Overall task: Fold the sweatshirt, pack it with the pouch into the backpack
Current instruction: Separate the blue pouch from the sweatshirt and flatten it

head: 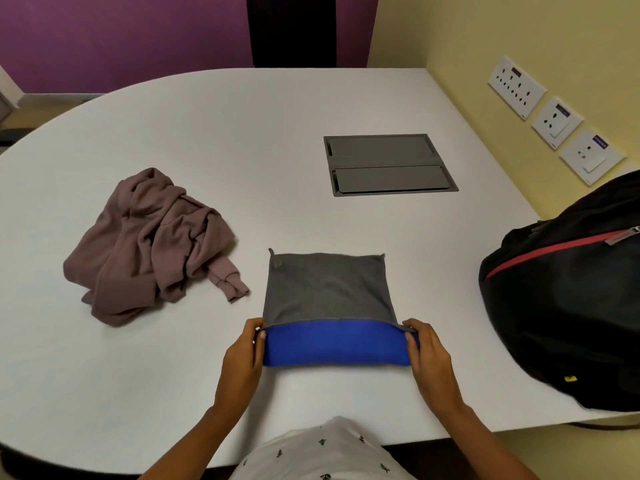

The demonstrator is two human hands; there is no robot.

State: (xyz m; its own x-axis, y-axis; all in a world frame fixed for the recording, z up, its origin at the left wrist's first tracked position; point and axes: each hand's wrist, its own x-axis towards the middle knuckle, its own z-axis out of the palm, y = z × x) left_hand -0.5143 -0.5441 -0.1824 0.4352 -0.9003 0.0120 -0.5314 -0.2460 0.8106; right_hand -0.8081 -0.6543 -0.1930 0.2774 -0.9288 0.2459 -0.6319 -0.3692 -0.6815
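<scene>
On the surface [242, 150], the pouch [329, 306] was pinched at both ends by the left hand [244, 355] and right hand [427, 355]; the sweatshirt [152, 247] lay unfolded, and nothing was yet packed into the backpack [571, 306].

White rounded table [242, 133] with grey cable hatch [389, 165], purple wall [121, 36], yellow wall [485, 29], three socket plates [556, 121]

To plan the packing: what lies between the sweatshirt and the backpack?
The pouch, held at its near corners by the left hand and right hand, as the head view shows.
</scene>
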